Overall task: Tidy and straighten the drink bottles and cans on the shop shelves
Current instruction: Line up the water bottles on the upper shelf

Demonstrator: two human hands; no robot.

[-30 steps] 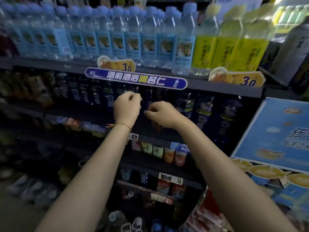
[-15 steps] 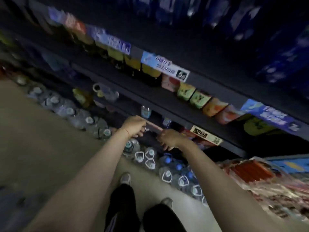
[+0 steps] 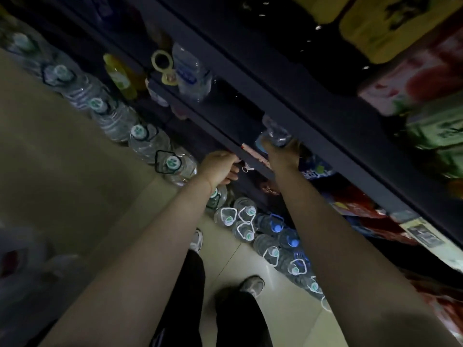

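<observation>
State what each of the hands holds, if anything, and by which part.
The right hand grips a clear water bottle on the low shelf, by its near end. The left hand holds nothing visible, fingers curled by the shelf edge.

Low shelf, one clear water bottle in my grip and a bunch more scattered around.

My right hand has its fingers round a clear plastic bottle at the front edge of the dark lower shelf; I can't tell if it's upright or tilted. Further along that shelf sits another clear bottle with a blue label, and just beside it a yellow drink bottle. Big clear water jugs with green caps line the floor in front of the shelf, with smaller blue-capped ones near my feet.
</observation>
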